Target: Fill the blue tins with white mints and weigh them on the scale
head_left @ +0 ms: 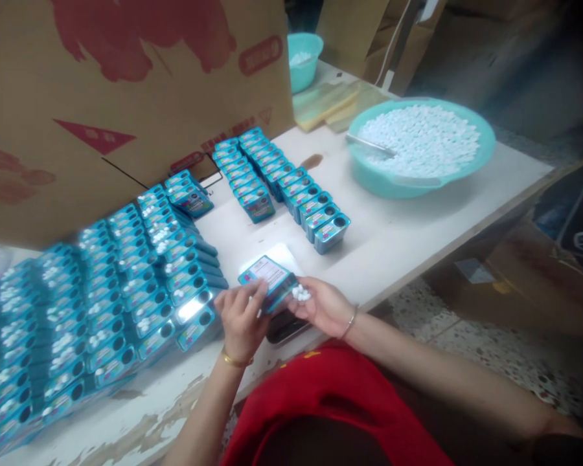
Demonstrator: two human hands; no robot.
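My left hand (pixel 245 320) has its fingers wrapped round the near side of a small blue plastic box (pixel 272 275), whose white label faces up. The box is tilted, and its dark end lies against my right hand (pixel 326 304). Cupped palm up, my right hand holds a few small white pellets (pixel 301 293), and its fingers reach under the box. Below both hands is a flat scale-like device (pixel 287 329), mostly covered by them and the box.
Rows of similar blue boxes (pixel 155 304), many topped with white pellets, fill the left. More boxes (pixel 301 194) stand ahead. A turquoise basin (pixel 393 184) holds white pellets and a metal scoop (pixel 369 145). A large cardboard carton (pixel 175 103) and a smaller basin (pixel 304 74) stand behind.
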